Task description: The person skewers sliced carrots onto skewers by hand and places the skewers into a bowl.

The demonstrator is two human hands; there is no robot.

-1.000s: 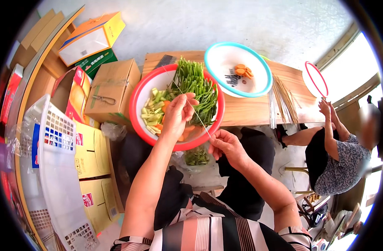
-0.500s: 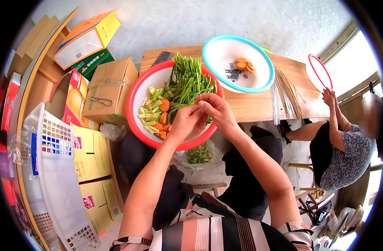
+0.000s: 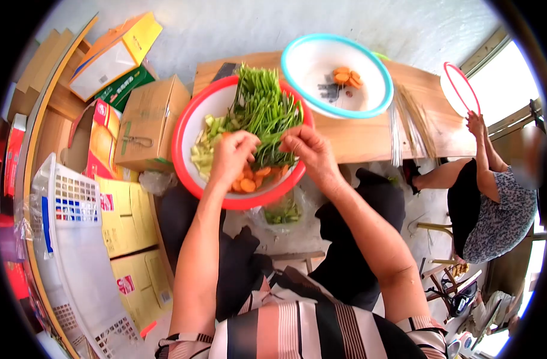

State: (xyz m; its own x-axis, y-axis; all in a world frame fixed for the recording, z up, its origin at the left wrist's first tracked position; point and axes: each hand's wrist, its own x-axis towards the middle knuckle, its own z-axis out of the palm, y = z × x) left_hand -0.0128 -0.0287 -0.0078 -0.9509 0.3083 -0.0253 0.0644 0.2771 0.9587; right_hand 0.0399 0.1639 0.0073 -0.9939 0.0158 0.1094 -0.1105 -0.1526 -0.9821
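Note:
My left hand (image 3: 233, 158) is over the near left part of a white basin with a red rim (image 3: 181, 173), its fingers curled in. My right hand (image 3: 312, 154) hovers above the basin's right side, thumb and fingertips pressed together. A gap separates the two hands; anything pinched in either is too small to make out. Between and beyond them lies a heap of green leafy stems (image 3: 264, 105). Carrot slices (image 3: 249, 180) lie below my hands, and pale green chopped pieces (image 3: 203, 149) fill the basin's left side.
A blue-rimmed white basin (image 3: 300, 66) holds carrot slices on the wooden table (image 3: 357, 146), beside thin sticks (image 3: 414, 122). A bag of greens (image 3: 282, 212) lies below. Cardboard boxes (image 3: 151, 122) and a white plastic crate (image 3: 76, 251) stand left. Another person (image 3: 500, 209) sits right, hands at a red-rimmed basin (image 3: 459, 90).
My hands, together at the fingertips before, have drawn apart; the left moved left over the basin. The view has shifted slightly. The other person's hands have moved up against the red-rimmed basin.

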